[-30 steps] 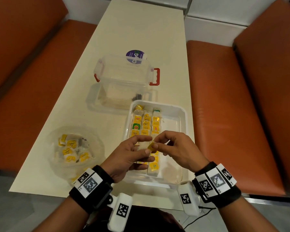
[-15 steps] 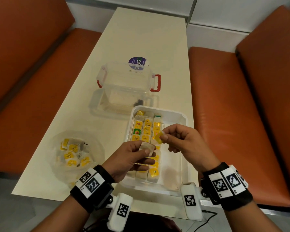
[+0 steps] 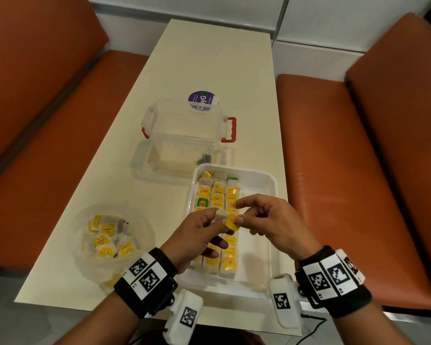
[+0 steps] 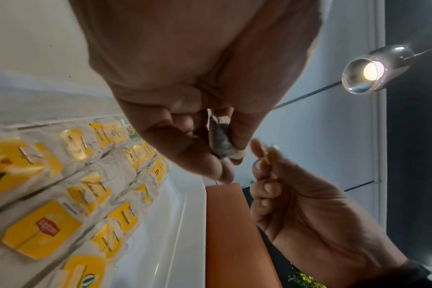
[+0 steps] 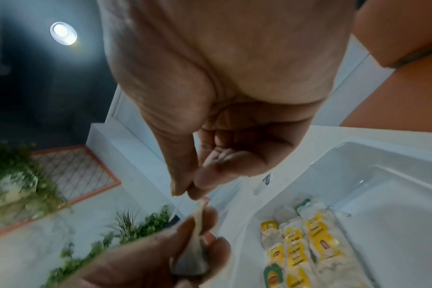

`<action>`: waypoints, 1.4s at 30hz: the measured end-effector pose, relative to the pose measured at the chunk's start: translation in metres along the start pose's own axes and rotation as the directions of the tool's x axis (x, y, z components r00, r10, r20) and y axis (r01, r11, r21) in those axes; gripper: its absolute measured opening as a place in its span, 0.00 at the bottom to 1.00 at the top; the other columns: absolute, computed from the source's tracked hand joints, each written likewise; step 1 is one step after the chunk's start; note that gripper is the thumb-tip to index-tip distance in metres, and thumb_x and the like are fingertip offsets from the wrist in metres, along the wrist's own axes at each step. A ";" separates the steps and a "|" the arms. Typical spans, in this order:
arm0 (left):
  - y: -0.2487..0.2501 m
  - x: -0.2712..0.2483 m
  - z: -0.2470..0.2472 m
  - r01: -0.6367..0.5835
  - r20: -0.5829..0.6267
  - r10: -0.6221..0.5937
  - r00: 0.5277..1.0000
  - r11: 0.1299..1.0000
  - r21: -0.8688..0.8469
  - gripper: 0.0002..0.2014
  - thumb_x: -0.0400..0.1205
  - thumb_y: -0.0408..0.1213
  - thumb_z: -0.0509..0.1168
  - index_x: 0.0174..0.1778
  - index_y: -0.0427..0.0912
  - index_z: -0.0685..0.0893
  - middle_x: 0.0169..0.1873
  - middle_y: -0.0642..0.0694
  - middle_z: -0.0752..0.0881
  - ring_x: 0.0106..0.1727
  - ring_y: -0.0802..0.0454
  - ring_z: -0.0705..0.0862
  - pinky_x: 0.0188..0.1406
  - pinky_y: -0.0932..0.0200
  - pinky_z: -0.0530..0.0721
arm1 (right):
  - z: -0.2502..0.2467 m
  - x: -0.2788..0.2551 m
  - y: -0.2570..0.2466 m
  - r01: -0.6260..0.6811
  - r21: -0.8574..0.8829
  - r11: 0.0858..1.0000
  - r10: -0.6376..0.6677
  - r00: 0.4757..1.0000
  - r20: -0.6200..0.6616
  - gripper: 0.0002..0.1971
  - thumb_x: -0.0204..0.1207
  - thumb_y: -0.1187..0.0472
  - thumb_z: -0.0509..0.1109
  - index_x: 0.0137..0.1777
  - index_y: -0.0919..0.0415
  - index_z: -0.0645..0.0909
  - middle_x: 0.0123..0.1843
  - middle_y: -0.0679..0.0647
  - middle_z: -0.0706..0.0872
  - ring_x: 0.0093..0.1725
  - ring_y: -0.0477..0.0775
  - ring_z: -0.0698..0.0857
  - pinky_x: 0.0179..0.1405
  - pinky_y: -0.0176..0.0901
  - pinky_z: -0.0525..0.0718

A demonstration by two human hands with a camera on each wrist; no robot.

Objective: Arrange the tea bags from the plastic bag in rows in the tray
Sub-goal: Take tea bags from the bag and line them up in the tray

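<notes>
just above the white tray (image 3: 264,185), left hand (image 3: 197,235) pinching a tea bag (image 4: 219,140) between thumb and fingers; right hand (image 3: 271,220) touching beside it, thumb and forefinger nipped on its yellow tag (image 3: 232,221). below, three rows of tea bags (image 3: 217,195) filling the tray's left side. off to the left on the counter (image 3: 209,58), plastic bag (image 3: 110,237) holding more.

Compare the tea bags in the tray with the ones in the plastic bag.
The tea bags in the tray lie flat in straight rows; those in the plastic bag sit in a loose, tilted jumble. The tray is white and open, the plastic bag clear. Both groups mostly carry yellow tags.
</notes>
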State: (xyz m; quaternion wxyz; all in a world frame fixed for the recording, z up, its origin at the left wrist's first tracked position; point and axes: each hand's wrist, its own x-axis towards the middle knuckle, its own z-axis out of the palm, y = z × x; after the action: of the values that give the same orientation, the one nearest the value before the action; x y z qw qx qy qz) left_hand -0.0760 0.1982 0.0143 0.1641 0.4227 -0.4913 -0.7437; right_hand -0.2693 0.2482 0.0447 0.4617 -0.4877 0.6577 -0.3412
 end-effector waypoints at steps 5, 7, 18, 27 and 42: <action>-0.001 0.004 0.005 -0.018 0.084 0.022 0.996 0.998 -0.052 0.14 0.85 0.43 0.68 0.56 0.35 0.89 0.47 0.41 0.89 0.44 0.53 0.89 0.42 0.59 0.87 | -0.002 0.007 0.004 0.045 -0.303 0.952 -0.039 0.999 0.024 0.10 0.76 0.50 0.78 0.57 0.45 0.90 0.34 0.42 0.90 0.33 0.40 0.85 0.43 0.47 0.87; -0.001 0.006 0.005 -0.016 0.105 0.023 0.994 0.997 -0.071 0.15 0.84 0.42 0.68 0.58 0.33 0.89 0.48 0.40 0.90 0.46 0.52 0.90 0.46 0.59 0.89 | -0.004 0.010 0.003 0.072 -0.387 0.919 -0.061 0.997 0.039 0.07 0.76 0.48 0.78 0.53 0.43 0.90 0.33 0.38 0.88 0.35 0.40 0.84 0.42 0.48 0.86; 0.003 0.015 0.002 -0.067 0.111 0.073 0.991 0.996 -0.063 0.14 0.82 0.39 0.70 0.61 0.39 0.89 0.48 0.40 0.91 0.53 0.47 0.91 0.48 0.60 0.87 | -0.006 0.022 -0.006 0.111 -0.454 0.884 -0.064 0.991 0.119 0.08 0.78 0.50 0.76 0.56 0.44 0.86 0.38 0.39 0.88 0.37 0.36 0.83 0.39 0.36 0.77; 0.006 0.019 0.003 -0.068 0.131 0.076 0.988 0.996 -0.060 0.16 0.81 0.44 0.71 0.64 0.45 0.89 0.53 0.39 0.92 0.55 0.45 0.91 0.49 0.59 0.87 | -0.006 0.023 -0.006 0.126 -0.506 0.854 -0.077 0.990 0.116 0.05 0.78 0.47 0.76 0.51 0.43 0.88 0.36 0.36 0.85 0.37 0.38 0.81 0.40 0.44 0.81; 0.012 0.040 -0.001 -0.017 0.141 -0.009 0.990 0.984 0.179 0.12 0.81 0.45 0.73 0.58 0.46 0.88 0.50 0.48 0.92 0.52 0.53 0.92 0.44 0.57 0.86 | -0.028 0.042 -0.007 0.039 -0.437 0.898 -0.008 0.997 0.074 0.03 0.76 0.54 0.79 0.44 0.46 0.87 0.36 0.44 0.89 0.37 0.41 0.86 0.40 0.41 0.83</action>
State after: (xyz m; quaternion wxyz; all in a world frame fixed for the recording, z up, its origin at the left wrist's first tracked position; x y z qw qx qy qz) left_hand -0.1007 0.1652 0.0060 0.0915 0.3811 -0.5678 -0.7239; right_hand -0.2976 0.2059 0.0490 0.3587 -0.5987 0.6951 -0.1727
